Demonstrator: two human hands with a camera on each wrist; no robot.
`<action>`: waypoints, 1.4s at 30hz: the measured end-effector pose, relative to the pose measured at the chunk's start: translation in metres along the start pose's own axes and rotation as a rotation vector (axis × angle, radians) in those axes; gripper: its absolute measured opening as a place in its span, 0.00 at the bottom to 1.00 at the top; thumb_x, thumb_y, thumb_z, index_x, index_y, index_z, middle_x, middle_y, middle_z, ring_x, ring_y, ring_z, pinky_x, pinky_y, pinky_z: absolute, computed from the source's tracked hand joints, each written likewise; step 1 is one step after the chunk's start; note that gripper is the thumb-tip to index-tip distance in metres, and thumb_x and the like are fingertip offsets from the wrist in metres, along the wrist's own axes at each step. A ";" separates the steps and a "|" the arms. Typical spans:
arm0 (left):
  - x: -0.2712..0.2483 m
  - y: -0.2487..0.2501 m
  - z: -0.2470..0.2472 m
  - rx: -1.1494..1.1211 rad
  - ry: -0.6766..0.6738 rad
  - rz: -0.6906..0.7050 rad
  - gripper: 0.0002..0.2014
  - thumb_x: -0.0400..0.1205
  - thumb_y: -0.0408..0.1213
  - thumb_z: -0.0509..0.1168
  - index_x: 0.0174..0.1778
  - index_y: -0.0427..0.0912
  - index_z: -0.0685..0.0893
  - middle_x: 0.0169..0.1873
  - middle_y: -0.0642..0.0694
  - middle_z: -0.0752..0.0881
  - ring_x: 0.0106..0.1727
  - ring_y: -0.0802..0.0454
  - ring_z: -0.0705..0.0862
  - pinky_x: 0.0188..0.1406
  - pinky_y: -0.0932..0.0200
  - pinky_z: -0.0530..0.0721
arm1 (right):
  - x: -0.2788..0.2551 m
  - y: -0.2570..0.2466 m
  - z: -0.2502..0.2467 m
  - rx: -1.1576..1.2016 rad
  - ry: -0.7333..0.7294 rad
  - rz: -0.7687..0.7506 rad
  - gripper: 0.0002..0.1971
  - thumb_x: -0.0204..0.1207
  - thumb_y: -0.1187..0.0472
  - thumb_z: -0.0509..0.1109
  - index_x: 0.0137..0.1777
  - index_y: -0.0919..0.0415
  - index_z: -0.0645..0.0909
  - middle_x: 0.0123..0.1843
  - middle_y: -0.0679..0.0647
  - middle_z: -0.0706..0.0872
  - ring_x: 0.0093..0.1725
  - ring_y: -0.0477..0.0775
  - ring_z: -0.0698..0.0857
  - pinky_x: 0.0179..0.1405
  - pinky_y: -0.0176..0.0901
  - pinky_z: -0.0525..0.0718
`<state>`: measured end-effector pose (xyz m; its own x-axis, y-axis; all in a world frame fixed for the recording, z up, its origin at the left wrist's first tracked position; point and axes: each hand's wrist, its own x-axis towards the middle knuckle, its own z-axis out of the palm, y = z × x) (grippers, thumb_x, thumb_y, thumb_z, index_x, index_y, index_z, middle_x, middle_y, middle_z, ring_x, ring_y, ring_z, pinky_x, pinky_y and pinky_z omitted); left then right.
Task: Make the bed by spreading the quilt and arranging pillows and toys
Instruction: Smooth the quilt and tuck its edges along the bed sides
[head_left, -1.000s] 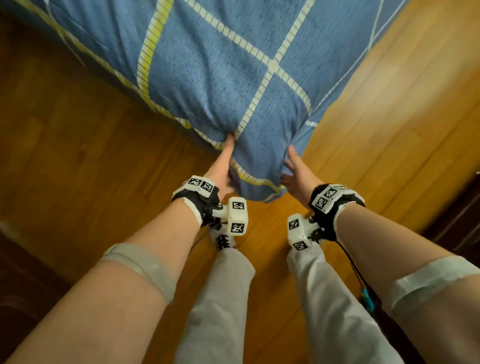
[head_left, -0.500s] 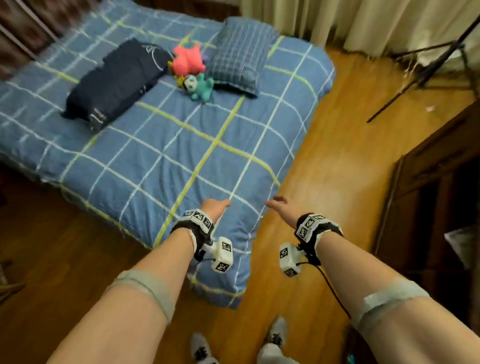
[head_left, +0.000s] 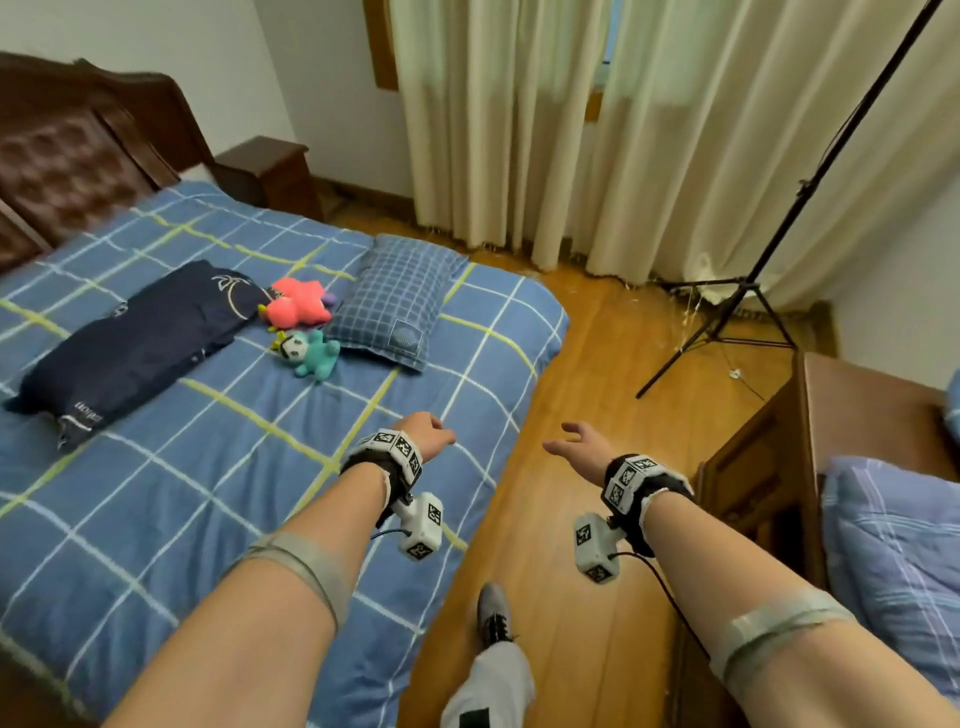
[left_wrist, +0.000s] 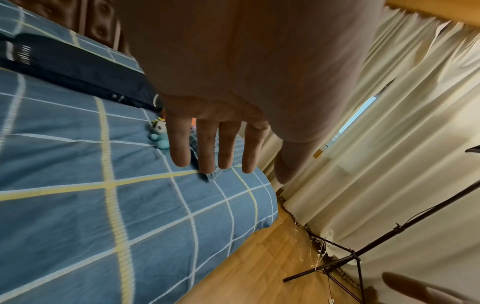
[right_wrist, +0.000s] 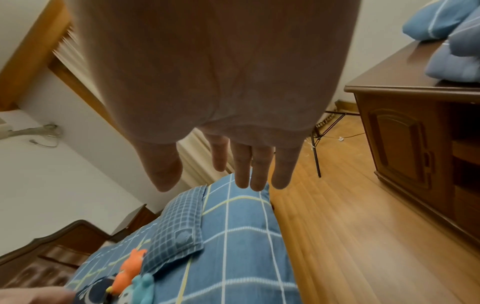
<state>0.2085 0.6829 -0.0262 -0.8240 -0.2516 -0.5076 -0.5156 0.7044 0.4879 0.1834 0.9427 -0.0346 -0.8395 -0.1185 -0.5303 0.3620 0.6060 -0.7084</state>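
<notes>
Pillows and toys are lying ahead-left of both empty, loosely spread hands; checked pillow is pointing lengthwise away, nearer left hand than right hand

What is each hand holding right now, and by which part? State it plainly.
Nothing is held. The left hand hangs above the quilt with straight fingers, and the right hand is open in the air over the bed's edge.
</notes>
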 end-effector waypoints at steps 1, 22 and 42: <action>0.024 0.015 0.005 -0.006 -0.007 0.010 0.21 0.77 0.51 0.69 0.63 0.46 0.82 0.58 0.45 0.87 0.58 0.43 0.85 0.63 0.50 0.82 | 0.020 -0.003 -0.017 -0.010 0.007 0.017 0.34 0.78 0.49 0.74 0.81 0.57 0.66 0.75 0.59 0.77 0.71 0.61 0.79 0.67 0.51 0.78; 0.482 0.394 -0.017 0.135 -0.061 -0.082 0.26 0.81 0.50 0.66 0.74 0.46 0.75 0.69 0.46 0.81 0.67 0.45 0.81 0.63 0.53 0.79 | 0.565 -0.119 -0.346 -0.539 -0.174 -0.054 0.31 0.78 0.45 0.71 0.80 0.50 0.70 0.76 0.59 0.78 0.69 0.59 0.82 0.62 0.47 0.81; 0.753 0.498 -0.113 -0.296 0.114 -0.640 0.20 0.80 0.51 0.65 0.64 0.45 0.79 0.60 0.45 0.83 0.55 0.45 0.84 0.53 0.57 0.81 | 0.970 -0.411 -0.409 -1.251 -0.655 -0.537 0.35 0.78 0.41 0.70 0.83 0.47 0.63 0.65 0.60 0.85 0.55 0.61 0.87 0.49 0.50 0.87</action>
<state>-0.6953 0.7688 -0.0853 -0.3491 -0.6348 -0.6893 -0.9352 0.1894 0.2992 -0.9455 0.9007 -0.0670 -0.3098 -0.6525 -0.6916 -0.7718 0.5974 -0.2179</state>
